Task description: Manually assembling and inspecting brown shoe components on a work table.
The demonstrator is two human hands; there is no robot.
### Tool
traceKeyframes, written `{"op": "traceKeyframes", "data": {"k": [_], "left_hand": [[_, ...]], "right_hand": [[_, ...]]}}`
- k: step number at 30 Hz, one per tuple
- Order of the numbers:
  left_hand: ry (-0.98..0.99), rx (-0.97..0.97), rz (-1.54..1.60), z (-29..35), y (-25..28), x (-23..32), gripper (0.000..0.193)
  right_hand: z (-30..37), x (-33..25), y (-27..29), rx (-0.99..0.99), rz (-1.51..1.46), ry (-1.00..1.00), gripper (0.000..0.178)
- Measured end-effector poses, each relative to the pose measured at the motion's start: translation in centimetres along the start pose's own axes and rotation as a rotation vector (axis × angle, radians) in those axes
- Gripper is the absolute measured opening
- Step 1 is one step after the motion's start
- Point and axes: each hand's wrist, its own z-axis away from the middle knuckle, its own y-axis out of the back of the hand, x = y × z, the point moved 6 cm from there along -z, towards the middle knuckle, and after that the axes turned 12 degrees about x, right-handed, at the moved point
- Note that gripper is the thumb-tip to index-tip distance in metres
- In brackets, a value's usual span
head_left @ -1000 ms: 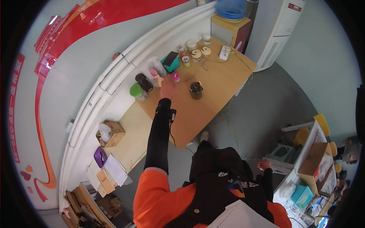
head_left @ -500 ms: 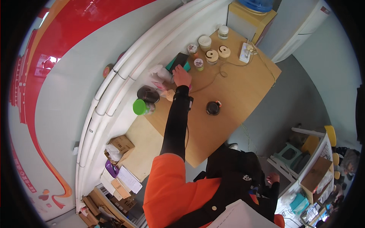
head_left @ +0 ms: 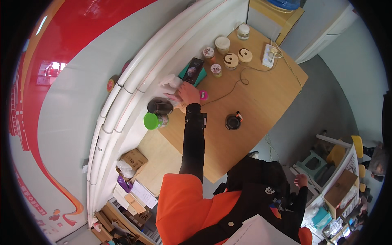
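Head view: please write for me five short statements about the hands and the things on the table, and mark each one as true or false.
1. The phone lies on the teal box. True.
2. The right hand is over the table. False: it is off to the right, away from the tabletop.
3. The left hand is close to the phone. True.
4. The phone's screen is dark. False: it is lit.
5. The jar with the green lid is beside the dark bottle. True.
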Motion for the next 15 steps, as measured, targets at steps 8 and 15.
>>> {"op": "traceKeyframes", "data": {"k": [8, 15], "left_hand": [[0.084, 0.014, 0.276, 0.2, -0.7, -0.4, 0.011], [0.226, 0.084, 0.476, 1.0, -1.3, -1.1, 0.01]], "right_hand": [[1.1, -1.2, 0.0, 0.031, 0.015, 0.013, 0.014], [0.2, 0.4, -0.2, -0.007, -0.023, -0.032, 0.015]]}}
